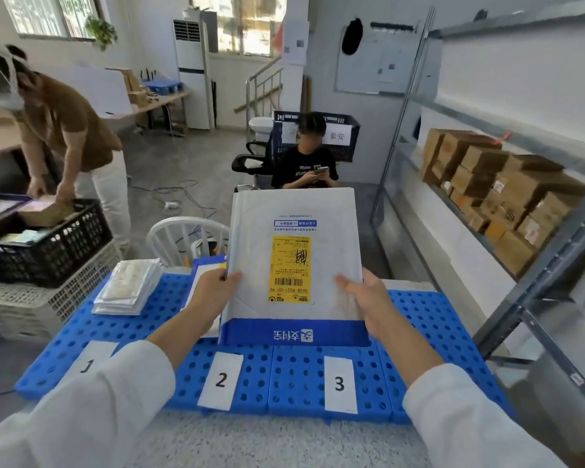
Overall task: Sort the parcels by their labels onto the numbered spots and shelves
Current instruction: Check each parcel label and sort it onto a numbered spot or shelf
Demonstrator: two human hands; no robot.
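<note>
Parcel (294, 228), a white mailer with a blue band along its lower edge, is held up in both hands above a blue board (426, 319), its face tilted toward the camera. A yellow label (289, 270) sits at the middle of the parcel, its print upside down from this view, with a barcode near its lower end. The left hand (213, 288) grips the left edge, thumb on the front and fingers out of sight behind. The right hand (362, 295) grips the right edge the same way. Both arms wear white sleeves (98, 400).

Three white cards lie along the near edge of the board: card 1 (93, 356), partly covered by the left sleeve, card 2 (221, 380) and card 3 (339, 383). The parcel hangs over the stretch behind cards 2 and 3. A stack (129, 287) of white mailers lies on the board behind card 1. Another mailer (201, 275), mostly hidden by the left hand and the held parcel, lies behind card 2. The board rests on a pale, rough-textured surface (250, 440).

Just beyond the board stands a white chair (183, 234). To the left, a black crate (48, 248) sits on a white crate (31, 305), and a person in a brown shirt (71, 130) bends over it with both hands inside. Farther back, a seated person in a black shirt (298, 163) holds a phone (321, 170). On the right, a metal shelf (554, 238) carries stacked cardboard boxes (487, 184).
</note>
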